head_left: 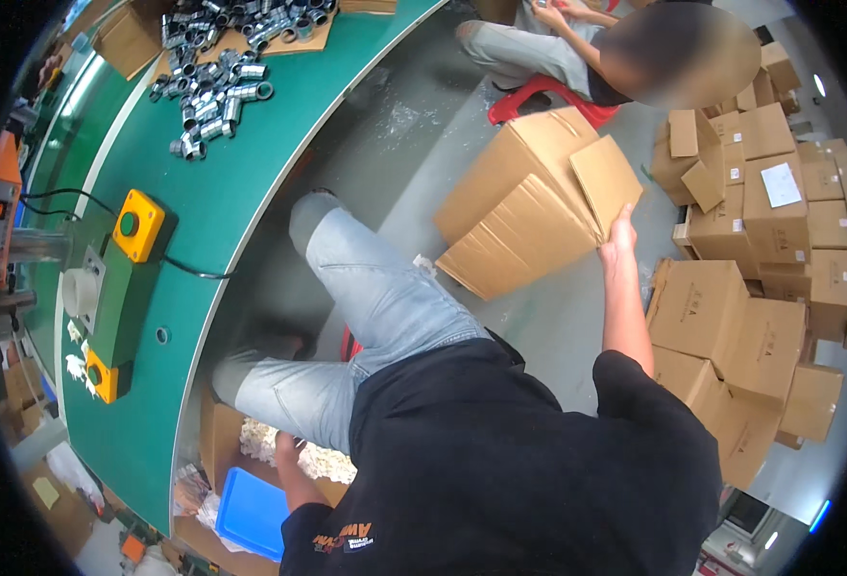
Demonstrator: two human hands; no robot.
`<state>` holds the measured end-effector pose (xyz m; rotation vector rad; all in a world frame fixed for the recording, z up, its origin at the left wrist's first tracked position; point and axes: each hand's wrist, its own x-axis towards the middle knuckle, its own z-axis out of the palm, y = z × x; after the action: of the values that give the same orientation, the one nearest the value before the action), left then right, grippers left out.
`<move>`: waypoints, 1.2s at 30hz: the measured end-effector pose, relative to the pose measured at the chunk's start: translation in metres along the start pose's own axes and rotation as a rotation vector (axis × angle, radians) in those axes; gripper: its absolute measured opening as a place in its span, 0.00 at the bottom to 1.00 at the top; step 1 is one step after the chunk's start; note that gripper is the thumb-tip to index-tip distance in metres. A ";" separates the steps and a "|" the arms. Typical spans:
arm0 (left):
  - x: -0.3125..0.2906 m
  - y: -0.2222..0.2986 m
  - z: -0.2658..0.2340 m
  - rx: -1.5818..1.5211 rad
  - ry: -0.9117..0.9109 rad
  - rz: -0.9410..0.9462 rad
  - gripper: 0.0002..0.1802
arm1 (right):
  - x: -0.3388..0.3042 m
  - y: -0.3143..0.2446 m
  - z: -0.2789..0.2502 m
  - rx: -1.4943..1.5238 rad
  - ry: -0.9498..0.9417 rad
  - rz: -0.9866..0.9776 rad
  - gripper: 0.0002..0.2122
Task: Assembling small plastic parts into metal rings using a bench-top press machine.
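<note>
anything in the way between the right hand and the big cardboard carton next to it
Nothing visible stands between them: the right hand touches the cardboard carton directly, at the edge of its open flap.

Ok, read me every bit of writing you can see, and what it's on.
I won't copy wording, only say where it is.
Black shirt: orange and white lettering.
Stacked boxes: dark print, mostly too small.
White sheet: any writing too small to read.
Cardboard box in the right hand: none I can make out.
</note>
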<state>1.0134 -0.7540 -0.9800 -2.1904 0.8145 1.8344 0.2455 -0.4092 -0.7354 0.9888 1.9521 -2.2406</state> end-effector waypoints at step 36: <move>0.002 -0.048 0.020 -0.372 -0.195 0.106 0.34 | -0.037 0.358 0.128 -1.296 -1.176 0.124 0.28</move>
<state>1.0202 -0.7052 -0.9963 -2.1519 0.5985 2.3721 0.3617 -0.6179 -1.0333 -0.3228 1.8646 -0.6308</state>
